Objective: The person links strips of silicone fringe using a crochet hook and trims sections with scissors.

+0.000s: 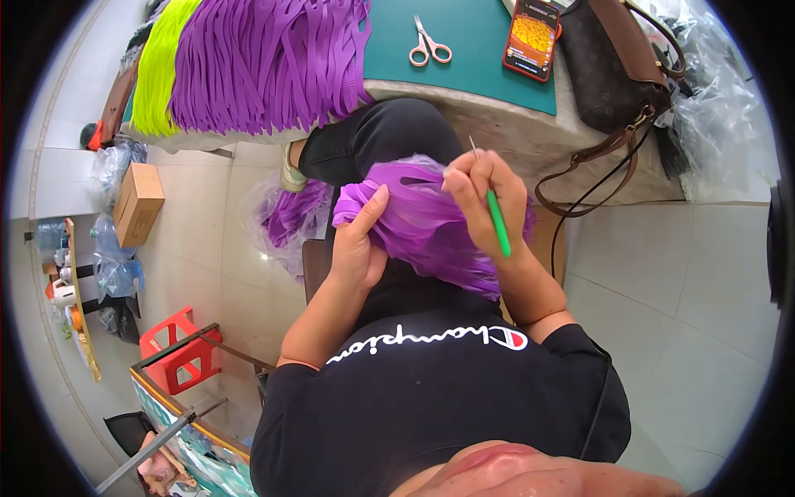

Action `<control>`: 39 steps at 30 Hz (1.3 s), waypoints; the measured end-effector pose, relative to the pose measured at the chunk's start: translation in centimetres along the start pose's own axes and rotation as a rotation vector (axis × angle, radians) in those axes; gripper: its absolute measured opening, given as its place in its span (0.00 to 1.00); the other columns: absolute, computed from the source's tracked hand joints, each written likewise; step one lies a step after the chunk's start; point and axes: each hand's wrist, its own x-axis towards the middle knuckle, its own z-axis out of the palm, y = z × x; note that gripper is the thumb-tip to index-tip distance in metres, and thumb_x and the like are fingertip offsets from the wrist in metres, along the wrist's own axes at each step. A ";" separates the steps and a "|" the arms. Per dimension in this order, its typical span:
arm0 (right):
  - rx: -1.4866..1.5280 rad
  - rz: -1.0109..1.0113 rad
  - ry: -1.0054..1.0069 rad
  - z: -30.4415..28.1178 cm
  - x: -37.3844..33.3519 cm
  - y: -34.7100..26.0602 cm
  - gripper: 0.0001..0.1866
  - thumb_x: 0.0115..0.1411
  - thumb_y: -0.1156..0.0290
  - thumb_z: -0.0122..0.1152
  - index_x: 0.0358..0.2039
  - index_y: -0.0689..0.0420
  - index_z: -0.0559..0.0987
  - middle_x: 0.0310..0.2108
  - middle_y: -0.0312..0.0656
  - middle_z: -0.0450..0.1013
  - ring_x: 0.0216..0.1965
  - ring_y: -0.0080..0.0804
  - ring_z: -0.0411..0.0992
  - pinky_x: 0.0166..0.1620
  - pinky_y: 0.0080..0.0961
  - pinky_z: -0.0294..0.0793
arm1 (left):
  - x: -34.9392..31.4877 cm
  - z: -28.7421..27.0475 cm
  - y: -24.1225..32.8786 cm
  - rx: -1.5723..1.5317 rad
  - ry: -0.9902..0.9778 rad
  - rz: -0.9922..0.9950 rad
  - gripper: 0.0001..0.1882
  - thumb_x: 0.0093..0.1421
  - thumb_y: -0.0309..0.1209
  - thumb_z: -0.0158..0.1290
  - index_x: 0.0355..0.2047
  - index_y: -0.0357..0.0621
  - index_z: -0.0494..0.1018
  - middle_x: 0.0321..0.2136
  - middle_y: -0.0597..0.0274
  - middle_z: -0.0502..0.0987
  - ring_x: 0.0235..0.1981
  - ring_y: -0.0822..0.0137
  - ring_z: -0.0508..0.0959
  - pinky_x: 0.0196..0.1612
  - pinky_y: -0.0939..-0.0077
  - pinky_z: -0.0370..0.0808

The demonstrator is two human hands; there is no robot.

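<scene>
A bundle of purple fabric strips (422,219) lies across my lap, with some clear plastic showing about it. My left hand (361,244) grips the bundle's left end, thumb on top and the fingers partly hidden beneath. Above its right side, my right hand (489,199) is closed around a slim green-handled tool (498,224). The tool's thin metal tip points up past the fingers toward the table; the shape of its very end is too small to tell.
On the table ahead lie purple strips (265,66), yellow-green strips (161,70), a green mat (393,50), scissors (428,48) and a phone (531,41). A brown handbag (609,62) stands right. Floor items include bagged purple strips (294,215), a cardboard box (139,203) and a red stool (178,348).
</scene>
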 end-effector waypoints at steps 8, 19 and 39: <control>-0.032 0.065 -0.117 1.3 -0.4 -0.3 0.19 0.52 0.73 0.70 0.22 0.59 0.64 0.30 0.45 0.76 0.32 0.35 0.75 0.35 0.27 0.72 | -0.5 0.2 -0.6 0.126 -0.055 0.132 0.13 0.64 0.27 0.53 0.48 0.38 0.72 0.43 0.59 0.77 0.45 0.68 0.77 0.52 0.71 0.72; 0.387 0.315 -0.187 -0.7 -0.1 0.0 0.20 0.59 0.78 0.63 0.22 0.53 0.59 0.26 0.35 0.69 0.25 0.15 0.62 0.28 0.16 0.66 | -1.3 -1.1 -1.0 0.267 -0.032 0.273 0.13 0.64 0.27 0.53 0.48 0.39 0.72 0.45 0.58 0.77 0.47 0.67 0.77 0.53 0.69 0.72; -0.460 -0.001 0.365 -19.8 -1.8 -4.5 0.07 0.59 0.75 0.62 0.28 0.60 0.73 0.28 0.38 0.72 0.27 0.28 0.69 0.34 0.23 0.71 | 2.4 -4.9 0.3 -0.272 -0.008 0.000 0.19 0.66 0.39 0.52 0.51 0.38 0.71 0.51 0.54 0.76 0.53 0.58 0.74 0.61 0.57 0.67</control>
